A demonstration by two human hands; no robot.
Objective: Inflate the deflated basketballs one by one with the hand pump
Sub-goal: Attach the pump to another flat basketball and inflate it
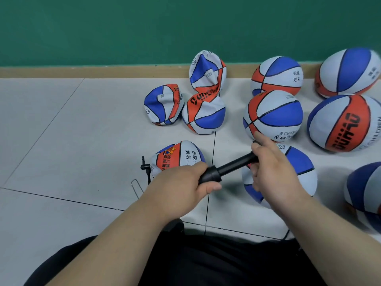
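Observation:
A black hand pump (228,167) lies slanted between my hands, its rod partly drawn out. My left hand (181,182) grips the pump's barrel. My right hand (274,168) grips the handle end, its index finger sticking out. Behind my left hand sits a part-flat basketball (179,155) in red, white and blue, with a black hose fitting (145,167) beside it. Three crumpled flat balls (203,114) lie near the wall. Under my right hand is a rounder ball (299,170).
Several inflated balls (272,114) crowd the right side up to the green wall (123,27) and its wooden skirting. A thin wire piece (136,188) lies on the grey tiled floor (61,131). My dark-trousered legs fill the bottom of the view.

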